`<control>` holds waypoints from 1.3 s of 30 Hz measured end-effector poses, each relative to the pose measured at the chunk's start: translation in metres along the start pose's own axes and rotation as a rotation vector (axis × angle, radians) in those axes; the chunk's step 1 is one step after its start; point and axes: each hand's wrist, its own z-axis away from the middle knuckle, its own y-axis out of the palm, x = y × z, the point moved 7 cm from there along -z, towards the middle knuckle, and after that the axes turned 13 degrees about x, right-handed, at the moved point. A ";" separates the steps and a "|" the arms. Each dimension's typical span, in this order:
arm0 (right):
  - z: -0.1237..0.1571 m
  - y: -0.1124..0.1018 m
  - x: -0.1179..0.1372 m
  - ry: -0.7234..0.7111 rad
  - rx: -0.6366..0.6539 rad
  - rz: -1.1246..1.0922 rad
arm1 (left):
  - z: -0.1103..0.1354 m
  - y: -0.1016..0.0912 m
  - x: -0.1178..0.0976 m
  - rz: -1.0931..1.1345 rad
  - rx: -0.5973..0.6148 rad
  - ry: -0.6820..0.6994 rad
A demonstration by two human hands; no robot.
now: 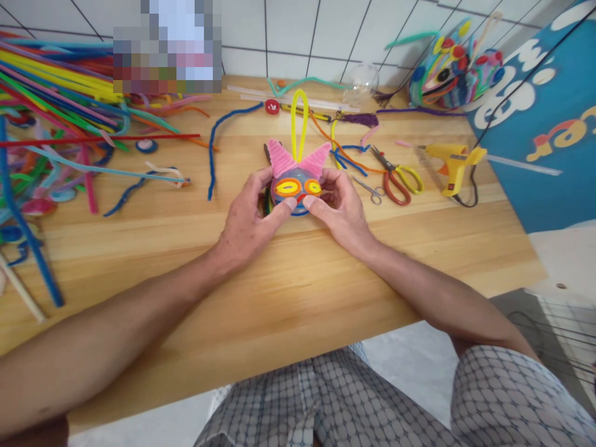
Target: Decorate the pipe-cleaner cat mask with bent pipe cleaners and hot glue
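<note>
The pipe-cleaner face (297, 183) is in the middle of the surface (298, 292), gripped from both sides. The fingers (282, 210) of the left hand (246, 223) and of the right hand (342, 211) close on its lower edge, thumbs meeting by the red mouth, probably to keep it steady and turned toward the person. Scissors (395, 180) and a glue gun (454, 162) lie near on the right, easy to reach. Loose pipe cleaners (56, 81) are piled far left. A clear dome (361, 84) behind seems empty.
</note>
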 end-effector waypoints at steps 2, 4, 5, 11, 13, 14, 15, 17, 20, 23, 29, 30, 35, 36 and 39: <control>0.000 0.000 0.000 0.000 0.002 -0.002 | 0.000 0.000 0.000 -0.004 -0.012 0.010; 0.000 0.000 0.001 0.001 -0.001 0.003 | 0.000 -0.001 0.000 -0.006 -0.021 0.016; 0.000 0.000 0.001 0.002 -0.002 0.006 | 0.000 -0.001 0.000 -0.008 -0.021 0.017; 0.000 0.000 0.003 -0.005 0.000 0.012 | -0.001 0.000 0.001 0.000 -0.008 -0.004; 0.000 0.000 0.003 -0.003 -0.005 0.011 | -0.001 0.000 0.001 0.007 0.003 -0.020; 0.000 0.000 0.003 -0.003 -0.007 0.011 | -0.001 0.000 0.001 0.009 0.009 -0.025; 0.000 0.000 0.003 -0.002 -0.007 0.012 | -0.001 0.000 0.001 0.008 0.012 -0.028; 0.000 0.000 0.003 0.001 -0.004 0.020 | -0.001 -0.001 0.001 0.000 0.009 -0.029; 0.000 0.000 0.002 0.006 0.001 0.025 | -0.001 -0.001 0.001 -0.006 0.006 -0.024; 0.000 0.001 0.001 0.000 -0.003 0.007 | -0.001 -0.001 0.000 0.000 0.005 -0.017; 0.000 0.000 0.000 0.030 0.013 -0.021 | -0.001 0.001 0.001 0.021 0.008 -0.044; 0.000 0.000 0.000 0.033 0.020 -0.019 | -0.001 0.001 0.002 0.021 0.009 -0.044; 0.001 0.000 -0.001 0.016 0.023 -0.037 | -0.001 0.000 0.004 0.021 -0.003 -0.035; 0.001 0.000 -0.001 0.011 0.024 -0.044 | -0.001 0.000 0.004 0.019 -0.003 -0.037; 0.000 -0.001 -0.001 0.000 0.026 -0.048 | -0.001 0.000 0.002 0.014 0.004 -0.042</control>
